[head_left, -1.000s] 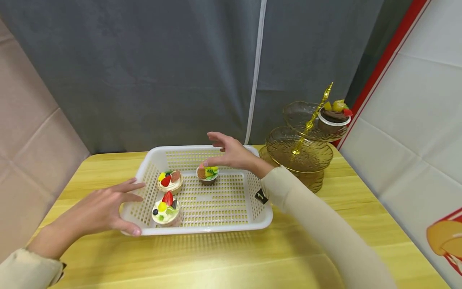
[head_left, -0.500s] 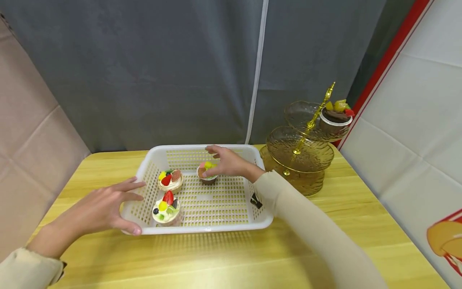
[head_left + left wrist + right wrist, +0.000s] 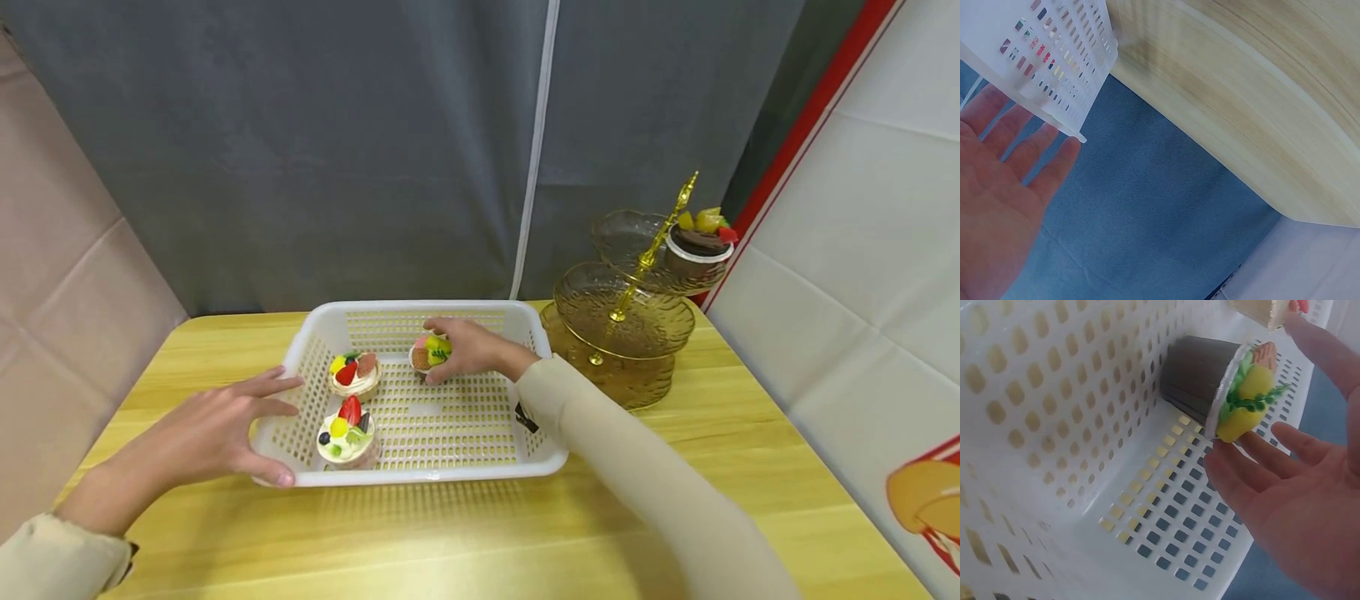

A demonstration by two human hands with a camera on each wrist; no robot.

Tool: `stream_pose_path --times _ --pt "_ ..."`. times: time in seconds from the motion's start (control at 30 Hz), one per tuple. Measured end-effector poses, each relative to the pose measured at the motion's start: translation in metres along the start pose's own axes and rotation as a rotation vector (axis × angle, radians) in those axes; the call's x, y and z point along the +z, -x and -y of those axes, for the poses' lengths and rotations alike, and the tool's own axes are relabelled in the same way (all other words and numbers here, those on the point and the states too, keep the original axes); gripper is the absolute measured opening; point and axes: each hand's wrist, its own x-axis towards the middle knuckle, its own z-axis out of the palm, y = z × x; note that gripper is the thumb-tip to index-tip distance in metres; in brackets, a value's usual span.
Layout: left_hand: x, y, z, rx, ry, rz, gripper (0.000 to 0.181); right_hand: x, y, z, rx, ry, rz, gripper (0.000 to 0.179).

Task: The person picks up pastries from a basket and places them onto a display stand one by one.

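Note:
My left hand (image 3: 202,429) is spread at the left end of a white perforated basket (image 3: 431,476). In the left wrist view, its fingertips rest along the basket rim (image 3: 1044,115). Inside the basket, my right hand (image 3: 474,346) surrounds a fruit-topped cupcake (image 3: 422,357) in a brown cup, thumb on the near side. The right wrist view shows loosely spread fingers (image 3: 1244,465) right at the rim of that cupcake (image 3: 1200,378), not closed round it. To its left lie a cream tart with strawberry (image 3: 356,382) and a cream cupcake with fruit (image 3: 347,442).
A gold-trimmed, three-tier amber glass stand (image 3: 626,321) is at the right of the wooden table (image 3: 420,550). On its top tier sits a chocolate cupcake (image 3: 696,250) with fruit. A grey curtain (image 3: 337,167) hangs behind the table.
My right hand has moved down into the basket and come round the brown-cup cupcake. The left hand has stayed at the basket's left end.

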Motion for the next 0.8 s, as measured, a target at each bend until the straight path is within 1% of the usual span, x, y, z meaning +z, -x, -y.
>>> stream_pose_path --times 0.13,0.23,0.47,0.73,0.8 --pt "0.0 0.0 0.0 0.01 0.003 -0.011 0.09 0.002 -0.004 -0.002 0.015 0.023 0.004 0.088" --pt "0.0 0.0 0.001 0.011 0.002 -0.016 0.089 0.003 -0.007 -0.003 0.006 0.041 -0.004 0.085" --pt "0.0 0.0 0.001 -0.003 0.0 0.0 0.09 0.01 -0.014 -0.004 -0.003 0.105 -0.027 0.083" --pt "0.0 -0.001 0.0 -0.01 -0.001 0.01 0.089 0.016 -0.02 0.0 0.005 0.201 -0.01 0.074" --pt "0.0 0.0 0.0 -0.01 0.0 0.008 0.089 0.016 -0.02 0.001 0.01 0.201 -0.008 0.072"
